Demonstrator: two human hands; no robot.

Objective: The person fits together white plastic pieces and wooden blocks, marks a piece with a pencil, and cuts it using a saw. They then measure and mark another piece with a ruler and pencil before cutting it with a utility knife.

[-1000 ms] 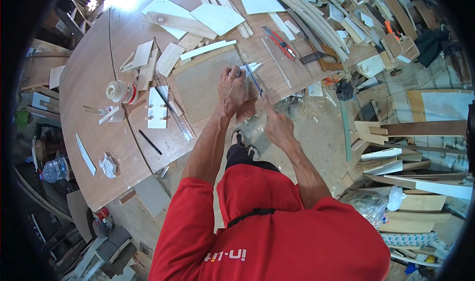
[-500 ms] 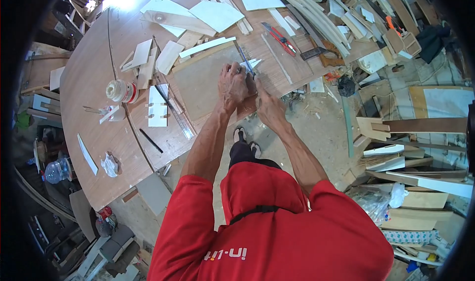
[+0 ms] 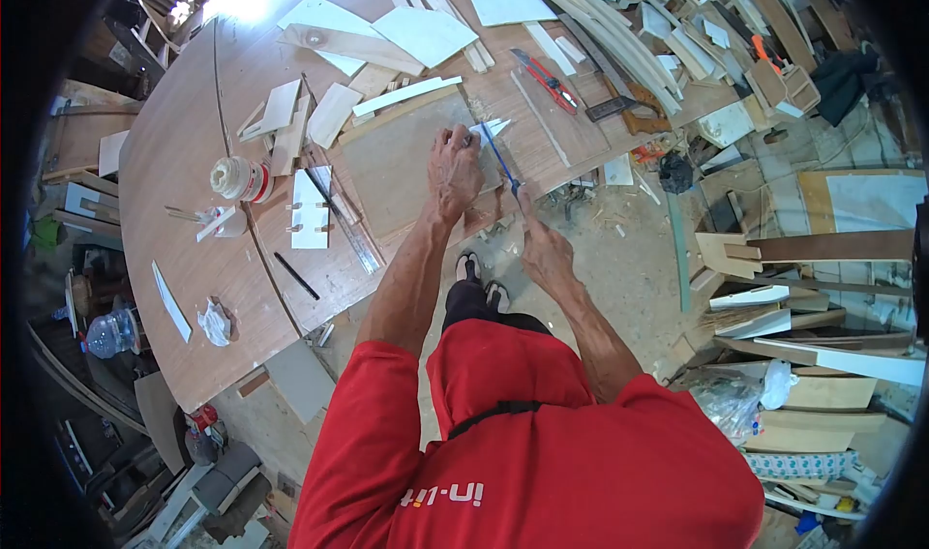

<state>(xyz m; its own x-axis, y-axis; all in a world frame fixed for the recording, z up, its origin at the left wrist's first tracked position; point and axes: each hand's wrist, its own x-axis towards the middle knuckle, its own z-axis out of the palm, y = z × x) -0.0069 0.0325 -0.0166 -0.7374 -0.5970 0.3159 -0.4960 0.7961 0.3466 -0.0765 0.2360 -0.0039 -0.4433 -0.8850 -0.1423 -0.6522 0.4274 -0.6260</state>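
Note:
My right hand (image 3: 548,257) is closed round the handle of a slim blue hacksaw (image 3: 495,150), seen nearly edge-on, which points away from me over the table edge. Its far part crosses a small white pointed wood piece (image 3: 496,127). My left hand (image 3: 455,170) presses down with curled fingers just left of the blade, on that white piece; what lies under the fingers is mostly hidden. Beneath and to the left is a flat grey-brown board (image 3: 387,167) on the table.
Red-handled pliers (image 3: 552,87) and a try square (image 3: 612,107) lie right on the table (image 3: 174,288). To the left are a glue jar (image 3: 240,178), a white notched piece (image 3: 310,222) and a black pen (image 3: 295,275). Wood offcuts (image 3: 426,34) cover the back; more wood is stacked at right.
My right hand has drawn the hacksaw back towards me and slightly right, so more of its blue length shows. My left hand stays nearly in place.

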